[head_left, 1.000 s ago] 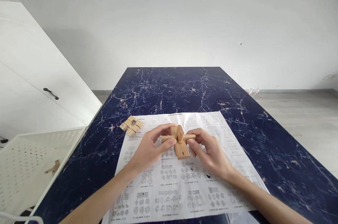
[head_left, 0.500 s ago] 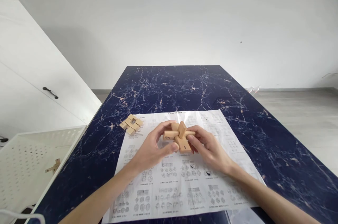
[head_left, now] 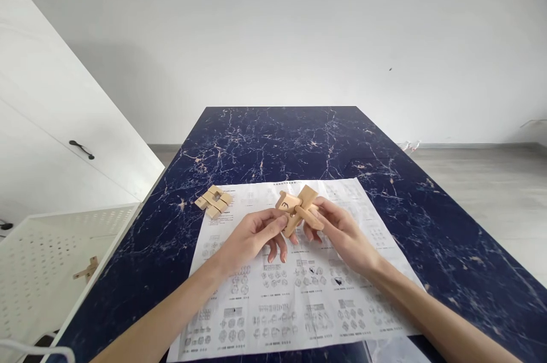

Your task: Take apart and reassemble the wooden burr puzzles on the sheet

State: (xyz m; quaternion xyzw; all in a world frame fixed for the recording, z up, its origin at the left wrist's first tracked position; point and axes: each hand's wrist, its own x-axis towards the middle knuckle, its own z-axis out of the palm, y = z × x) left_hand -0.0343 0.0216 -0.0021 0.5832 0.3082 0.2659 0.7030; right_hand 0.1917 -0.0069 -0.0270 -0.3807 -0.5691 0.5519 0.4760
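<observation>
Between both hands, above a printed sheet (head_left: 273,289), is a wooden interlocking puzzle (head_left: 308,196) of crossed light-brown pieces, one carrying a dark mark. My left hand (head_left: 254,236) pinches its lower left part between thumb and forefinger, the other fingers hanging loosely below. Gripping the right side is my right hand (head_left: 344,235), its thumb on a slanted piece and its fingers partly hidden behind the puzzle. Rows of small puzzle drawings and text cover the sheet. A second group of wooden pieces (head_left: 213,201) lies at the sheet's upper left corner.
The dark blue marbled table (head_left: 277,141) reaches toward a plain wall. On the left, below table height, a white perforated bin (head_left: 38,255) holds another wooden piece (head_left: 88,269), near a white cabinet (head_left: 64,101) with a black handle. A white cable (head_left: 38,346) crosses the lower left.
The puzzle has been turned and tilted, with its marked piece now facing up at the upper left. My left hand has shifted its grip to the puzzle's lower left, and its fingers now show underneath.
</observation>
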